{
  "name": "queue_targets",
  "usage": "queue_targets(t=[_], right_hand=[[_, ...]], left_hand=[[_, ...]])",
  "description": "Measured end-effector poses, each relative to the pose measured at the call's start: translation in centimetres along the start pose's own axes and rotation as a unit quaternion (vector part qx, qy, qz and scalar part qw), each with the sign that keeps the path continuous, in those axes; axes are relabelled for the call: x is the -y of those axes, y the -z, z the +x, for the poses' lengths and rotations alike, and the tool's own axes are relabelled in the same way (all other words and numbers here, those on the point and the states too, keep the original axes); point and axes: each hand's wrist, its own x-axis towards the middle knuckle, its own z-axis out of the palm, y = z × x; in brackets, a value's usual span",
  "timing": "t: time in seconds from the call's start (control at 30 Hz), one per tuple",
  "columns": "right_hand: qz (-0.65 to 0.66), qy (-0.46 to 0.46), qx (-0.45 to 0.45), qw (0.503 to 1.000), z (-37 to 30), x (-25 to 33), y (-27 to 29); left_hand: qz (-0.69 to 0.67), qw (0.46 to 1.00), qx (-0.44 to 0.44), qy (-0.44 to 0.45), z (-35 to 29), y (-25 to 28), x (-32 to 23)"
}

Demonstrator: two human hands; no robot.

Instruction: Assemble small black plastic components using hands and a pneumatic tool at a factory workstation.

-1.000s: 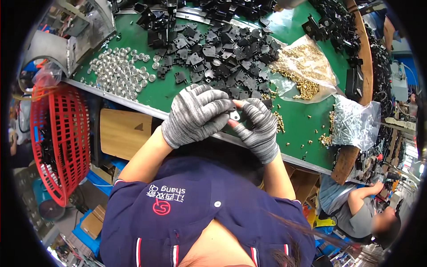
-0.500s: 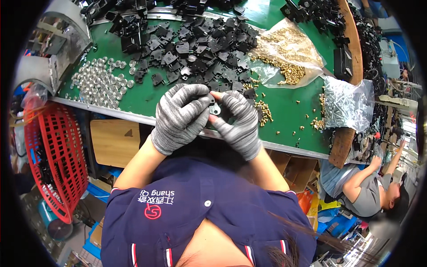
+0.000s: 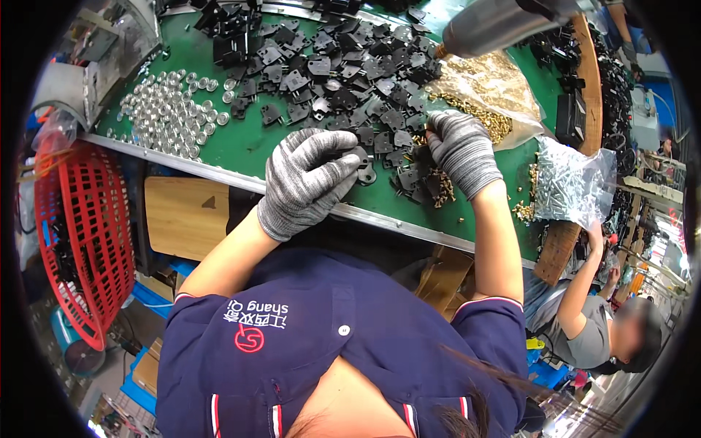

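Both my hands wear grey knit gloves over a green workbench (image 3: 241, 146). My left hand (image 3: 307, 179) is closed around a small black plastic part (image 3: 363, 166) near the bench's front edge. My right hand (image 3: 461, 150) has reached forward to the right, its fingertips down among small brass screws (image 3: 442, 186) and black parts, pinching at something too small to make out. A large heap of black plastic parts (image 3: 328, 73) covers the middle of the bench.
Shiny metal caps (image 3: 171, 117) lie at the left of the bench. A clear bag of brass screws (image 3: 496, 87) and a bag of silver screws (image 3: 573, 182) sit at the right. A red plastic basket (image 3: 77, 233) hangs left. Another person (image 3: 591, 321) sits lower right.
My hands were together at the bench's edge, working one black part. Now they are apart: the left keeps the part and the right has moved forward into the screws.
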Motion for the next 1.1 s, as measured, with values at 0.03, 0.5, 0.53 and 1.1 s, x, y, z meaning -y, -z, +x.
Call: queue_targets(t=[0.03, 0.5, 0.53, 1.1], right_hand=[[-0.007, 0.012, -0.014, 1.0, -0.1, 0.2, 0.4], [0.47, -0.142, -0.092, 0.866, -2.9, 7.9, 1.3], [0.466, -0.142, -0.103, 0.867, -2.5, 7.7, 1.2], [0.379, 0.035, -0.329, 0.864, -3.6, 12.0, -1.7]], left_hand=[[-0.012, 1.0, 0.006, 0.014, -0.1, 0.1, 0.0], [-0.051, 0.998, -0.018, 0.012, -0.4, -0.2, 0.5], [-0.036, 0.999, -0.017, 0.015, -0.4, -0.2, 0.6], [-0.017, 0.999, -0.03, 0.026, -0.4, -0.2, 0.1]])
